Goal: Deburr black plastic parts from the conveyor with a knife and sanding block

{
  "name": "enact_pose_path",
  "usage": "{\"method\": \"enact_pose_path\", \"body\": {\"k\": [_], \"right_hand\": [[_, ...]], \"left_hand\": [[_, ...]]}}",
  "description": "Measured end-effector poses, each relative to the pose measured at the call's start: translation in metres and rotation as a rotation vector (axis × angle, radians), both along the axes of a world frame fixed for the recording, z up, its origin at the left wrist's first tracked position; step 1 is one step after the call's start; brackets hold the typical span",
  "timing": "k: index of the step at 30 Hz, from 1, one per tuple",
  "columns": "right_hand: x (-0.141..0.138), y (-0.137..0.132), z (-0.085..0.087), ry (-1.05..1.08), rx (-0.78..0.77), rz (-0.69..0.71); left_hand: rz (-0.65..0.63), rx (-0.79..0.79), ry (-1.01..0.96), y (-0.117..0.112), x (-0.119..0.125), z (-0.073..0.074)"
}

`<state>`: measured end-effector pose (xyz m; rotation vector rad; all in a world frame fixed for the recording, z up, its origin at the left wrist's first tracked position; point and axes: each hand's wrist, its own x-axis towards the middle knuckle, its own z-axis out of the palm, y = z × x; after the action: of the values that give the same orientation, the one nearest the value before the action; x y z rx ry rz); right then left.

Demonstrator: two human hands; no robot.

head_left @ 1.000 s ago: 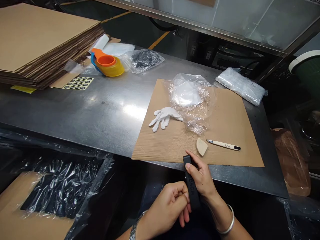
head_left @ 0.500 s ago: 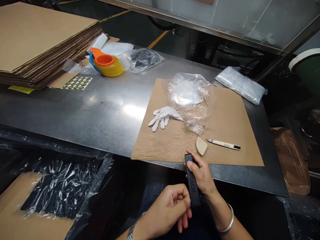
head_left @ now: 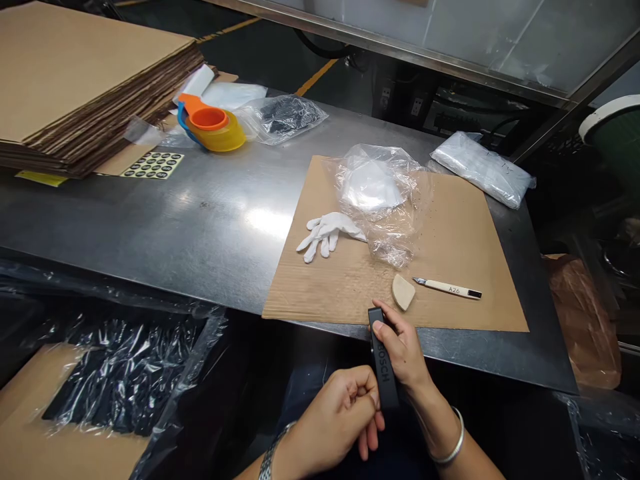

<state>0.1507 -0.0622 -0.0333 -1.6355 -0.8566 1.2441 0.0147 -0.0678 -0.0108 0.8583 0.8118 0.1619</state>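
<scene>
My right hand (head_left: 403,350) grips a long black plastic part marked BOSCH (head_left: 383,367), thumb on its near face and index finger along the far end. The part is held tilted just off the bench's front edge. My left hand (head_left: 345,413) is closed beside the part's lower end, thumb against curled fingers; what its fingertips hold, if anything, is hidden. Beyond my right hand a beige wedge-shaped pad (head_left: 403,292) lies on a cardboard sheet (head_left: 320,293). To the pad's right is a craft knife marked A26 (head_left: 447,287), blade pointing left.
A white glove (head_left: 327,235) and a clear plastic bag with white contents (head_left: 375,187) lie on the cardboard. Behind are a tape dispenser (head_left: 213,123), a sticker sheet (head_left: 154,165) and stacked cardboard (head_left: 90,73). Bagged black parts (head_left: 125,380) sit lower left.
Both hands and the black part stay almost in place. The left hand's lower fingers have shifted slightly.
</scene>
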Motion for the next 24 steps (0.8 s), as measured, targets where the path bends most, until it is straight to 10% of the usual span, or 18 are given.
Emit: {"method": "enact_pose_path", "body": {"k": [24], "right_hand": [[0.0003,-0.0029,0.0033,0.07,0.054,-0.007]], "left_hand": [[-0.001,0.035,-0.007,0.003,-0.0024,0.0008]]}}
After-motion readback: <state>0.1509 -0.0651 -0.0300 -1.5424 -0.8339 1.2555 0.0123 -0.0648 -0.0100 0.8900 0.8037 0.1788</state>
